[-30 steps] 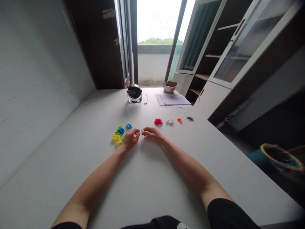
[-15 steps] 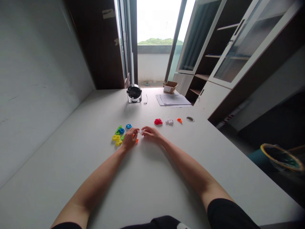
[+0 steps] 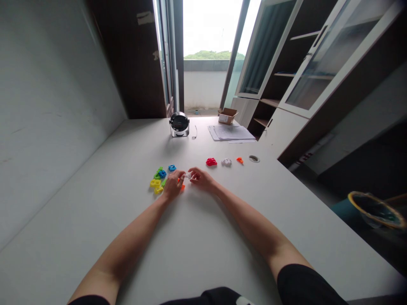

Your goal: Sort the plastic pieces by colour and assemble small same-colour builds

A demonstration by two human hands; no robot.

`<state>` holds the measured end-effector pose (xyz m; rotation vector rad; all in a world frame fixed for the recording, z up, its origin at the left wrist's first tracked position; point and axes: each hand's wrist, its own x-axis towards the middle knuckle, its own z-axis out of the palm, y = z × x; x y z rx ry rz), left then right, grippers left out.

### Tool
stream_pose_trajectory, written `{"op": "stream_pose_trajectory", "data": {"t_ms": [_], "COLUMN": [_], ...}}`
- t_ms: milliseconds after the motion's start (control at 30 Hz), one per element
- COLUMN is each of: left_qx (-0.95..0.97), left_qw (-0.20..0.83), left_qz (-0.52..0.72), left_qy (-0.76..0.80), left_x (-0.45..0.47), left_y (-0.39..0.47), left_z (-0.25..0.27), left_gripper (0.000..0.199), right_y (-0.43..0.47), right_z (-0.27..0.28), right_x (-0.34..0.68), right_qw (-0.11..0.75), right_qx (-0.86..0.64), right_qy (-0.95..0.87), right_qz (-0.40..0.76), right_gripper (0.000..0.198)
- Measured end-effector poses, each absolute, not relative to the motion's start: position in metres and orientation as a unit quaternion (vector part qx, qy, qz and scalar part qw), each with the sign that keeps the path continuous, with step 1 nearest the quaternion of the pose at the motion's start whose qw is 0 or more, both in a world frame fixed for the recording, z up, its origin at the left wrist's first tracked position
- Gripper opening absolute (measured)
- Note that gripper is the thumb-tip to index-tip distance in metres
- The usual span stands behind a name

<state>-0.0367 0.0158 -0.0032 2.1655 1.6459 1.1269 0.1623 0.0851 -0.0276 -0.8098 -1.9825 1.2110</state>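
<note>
so both hands are up in the middle of the counter [image 3: 203, 245], nearly meeting over a small white piece [image 3: 187, 175]. the left hand [image 3: 174, 184] pinches the left end of it, and the right hand [image 3: 201, 178] has thumb and fingertips closing on the other end. too small to tell if it's one bit or two stuck together.

there's some orange plastic [image 3: 182, 187] poking out right beside the left hand, partly hidden by it. just left of that hand is a loose bunch: yellow pieces [image 3: 155, 183] nearest me, green pieces [image 3: 158, 173] further back, and blue pieces [image 3: 172, 168], one up against the green.

past the right hand there's kind of a row: a red clump [image 3: 211, 162], a white clump [image 3: 226, 162] next to it, then a small orange piece [image 3: 239, 160] by the round hole [image 3: 253, 159] in the counter. way at the back sit a round black thing on a silver stand [image 3: 179, 123], some papers [image 3: 232, 132] and an open cardboard box [image 3: 227, 116].
</note>
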Motion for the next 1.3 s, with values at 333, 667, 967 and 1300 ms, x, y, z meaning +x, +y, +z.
{"op": "stream_pose_trajectory", "data": {"t_ms": [333, 667, 967, 1300], "left_qx": [0.739, 0.733, 0.731, 0.741], "left_qw": [0.112, 0.109, 0.108, 0.105], "left_qz": [0.372, 0.373, 0.37, 0.363], "left_qy": [0.551, 0.558, 0.563, 0.555], "left_x": [-0.038, -0.037, -0.036, -0.036], "left_y": [0.018, 0.019, 0.017, 0.017], "left_z": [-0.004, -0.007, -0.005, -0.003], "left_gripper": [0.028, 0.016, 0.015, 0.009], "right_y": [0.081, 0.084, 0.084, 0.081], "right_z": [-0.018, -0.017, -0.016, -0.016], "right_x": [0.164, 0.167, 0.167, 0.167], "right_qw": [0.336, 0.339, 0.322, 0.32], "right_qx": [-0.32, -0.311, -0.331, -0.337], "right_qy": [-0.814, -0.83, -0.828, -0.812], "right_qz": [0.349, 0.316, 0.319, 0.353], "right_gripper": [0.021, 0.029, 0.034, 0.031]}}
